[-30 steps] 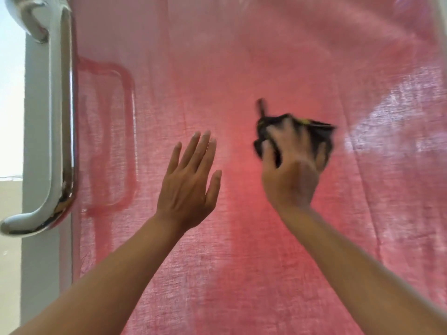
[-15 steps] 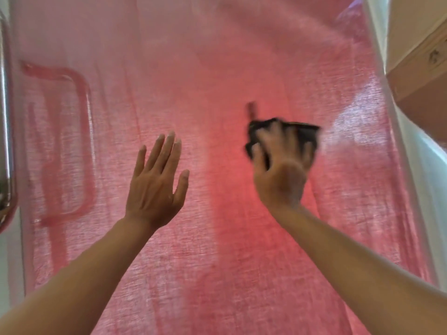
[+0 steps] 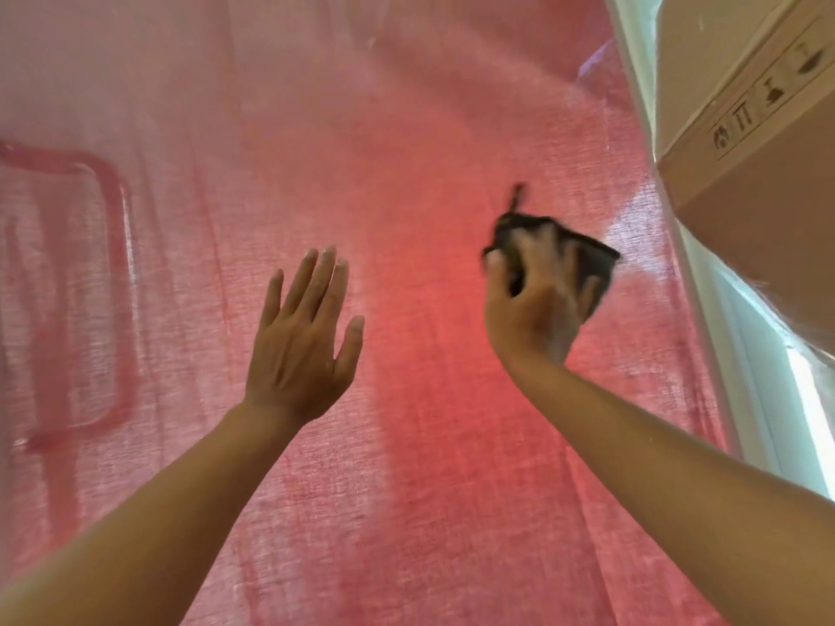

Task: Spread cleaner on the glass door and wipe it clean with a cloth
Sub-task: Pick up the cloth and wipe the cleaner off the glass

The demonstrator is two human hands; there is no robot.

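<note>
The glass door [image 3: 406, 128] fills the view, with a pink-red curtain showing behind it. My right hand [image 3: 533, 305] grips a dark bunched cloth [image 3: 592, 259] and presses it against the glass right of centre; it is motion-blurred. My left hand [image 3: 302, 350] is held up flat with straight, spread fingers at the glass in the middle; whether it touches the pane is unclear. No cleaner bottle is in view.
A handle's outline [image 3: 113, 286] shows through the curtain at the left. The white door frame [image 3: 723, 286] runs down the right side. A brown cardboard box [image 3: 759, 151] juts in at the upper right, close to the cloth hand.
The view has swung right: the metal door handle has left the frame and the box has come in. The cloth hand has shifted right across the glass. The left hand stays flat.
</note>
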